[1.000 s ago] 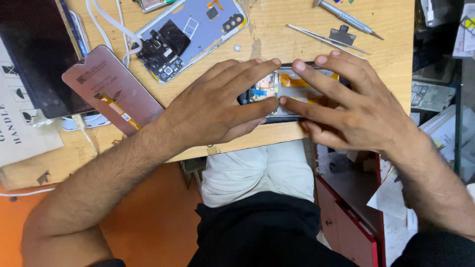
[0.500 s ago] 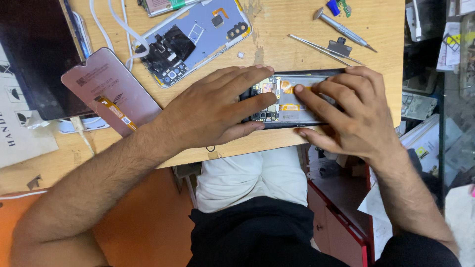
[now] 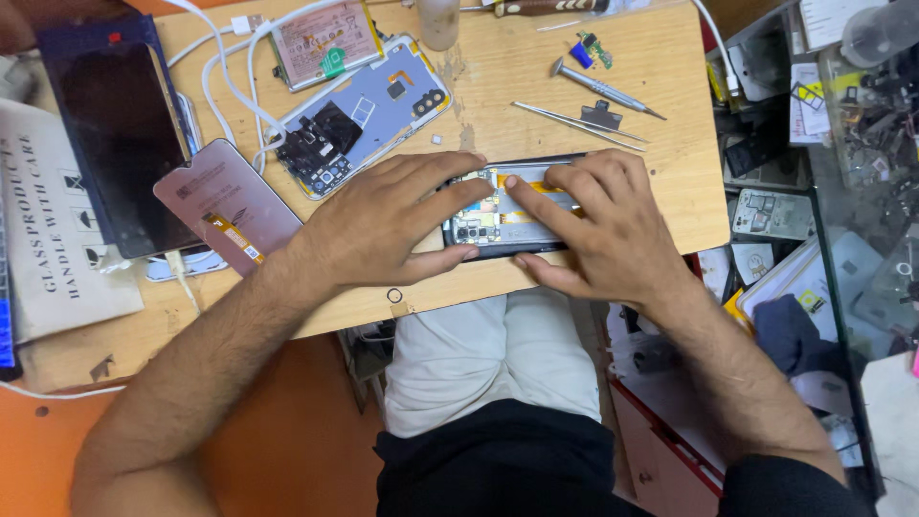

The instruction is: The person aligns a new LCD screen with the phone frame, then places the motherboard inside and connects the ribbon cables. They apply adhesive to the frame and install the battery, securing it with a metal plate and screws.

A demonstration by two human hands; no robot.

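Left hand (image 3: pixel 383 225): lies flat over the left end of the opened phone (image 3: pixel 498 215), fingers spread and stretched rightward, thumb pressed along its near edge; it pins the phone down rather than closing round it.
Right hand (image 3: pixel 598 225): rests on the right half of the same phone, index fingertip on the exposed boards next to the left fingertips, thumb hooked on the near edge; a pressing hold, not a fist.
Opened phone: lies lengthwise on the wooden bench (image 3: pixel 670 191), close to its near edge, back off, orange flex strips showing.
Near edge: the bench front runs just below both thumbs, with the person's lap under it.
Right edge: bare wood between the right hand and the bench's right edge; beyond it, cluttered shelves.
Far side: tweezers (image 3: pixel 579 124) and a screwdriver (image 3: pixel 603 93) lie apart from the hands, with bare wood between.
Left side: a pale blue back cover (image 3: pixel 369 110), a pink-grey screen panel (image 3: pixel 225 206) and a dark screen (image 3: pixel 120 134) crowd the space; white cables (image 3: pixel 225 67) loop above.
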